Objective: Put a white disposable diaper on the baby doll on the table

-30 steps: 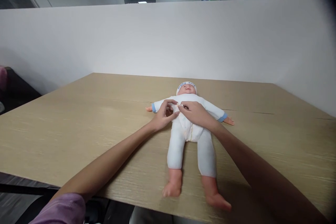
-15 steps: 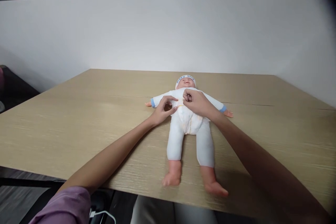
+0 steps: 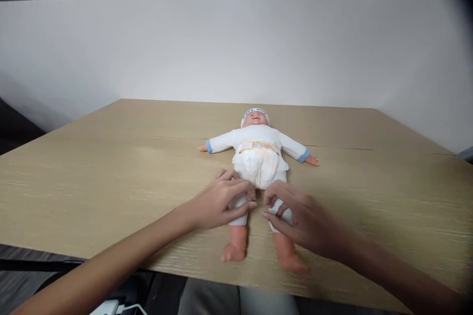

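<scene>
1. Over to the head view, and there's the doll (image 3: 256,133), flat on its back in the middle of the wooden table (image 3: 129,172), head toward the wall (image 3: 221,44), feet toward the person.
2. Around its middle, over the white clothes, sits a white diaper (image 3: 258,165) with an orange print across the waist; the edges flare out at both sides.
3. Here's the left hand (image 3: 223,202), in front of the doll's leg on that side, fingers curved and loosely open, thumb just below the fingertips. I see nothing in its grasp, and I can't tell whether it touches the leg.
4. And the right hand (image 3: 305,219), a little blurred, over the other leg: fingers bent, thumb apart from them, an open gap with nothing showing inside. Contact? Can't call it from here.
5. The two sets of fingertips face each other, near but apart, just below the diaper.
6. Up top, a lettered white headband (image 3: 254,110); out wide, both doll arms spread, blue cuffs (image 3: 304,155) at the wrists.
</scene>
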`<move>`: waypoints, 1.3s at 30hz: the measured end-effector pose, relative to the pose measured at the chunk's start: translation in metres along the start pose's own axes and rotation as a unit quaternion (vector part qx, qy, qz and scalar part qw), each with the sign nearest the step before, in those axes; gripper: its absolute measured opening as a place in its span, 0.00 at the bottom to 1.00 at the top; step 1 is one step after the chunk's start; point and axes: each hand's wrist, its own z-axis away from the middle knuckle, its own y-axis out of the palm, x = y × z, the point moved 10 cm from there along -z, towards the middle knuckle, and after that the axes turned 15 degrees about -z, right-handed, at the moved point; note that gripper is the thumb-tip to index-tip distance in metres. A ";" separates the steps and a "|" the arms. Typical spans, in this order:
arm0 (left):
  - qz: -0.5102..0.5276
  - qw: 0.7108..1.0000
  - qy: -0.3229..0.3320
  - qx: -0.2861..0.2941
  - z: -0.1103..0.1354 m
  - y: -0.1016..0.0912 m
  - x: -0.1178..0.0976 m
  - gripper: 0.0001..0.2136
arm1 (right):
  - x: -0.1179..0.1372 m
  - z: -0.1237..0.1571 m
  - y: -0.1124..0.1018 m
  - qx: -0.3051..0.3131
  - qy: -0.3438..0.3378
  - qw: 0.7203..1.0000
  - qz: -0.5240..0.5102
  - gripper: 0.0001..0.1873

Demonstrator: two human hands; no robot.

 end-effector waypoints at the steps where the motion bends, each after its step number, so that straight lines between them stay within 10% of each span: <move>1: -0.003 1.000 -0.018 0.018 0.003 0.008 0.003 0.06 | -0.010 0.006 0.001 -0.001 0.005 1.000 0.009 0.03; 12: -0.053 0.976 -0.205 -0.041 -0.018 0.019 0.049 0.19 | -0.044 -0.010 -0.008 -0.085 0.056 0.972 0.212 0.10; 31: 0.035 0.983 -0.133 -0.120 -0.014 0.018 0.041 0.05 | -0.039 0.006 0.007 -0.115 0.023 0.983 0.145 0.14; 39: 0.018 0.979 -0.175 -0.099 -0.014 0.024 0.052 0.11 | -0.055 0.001 -0.005 -0.154 0.112 0.980 0.063 0.15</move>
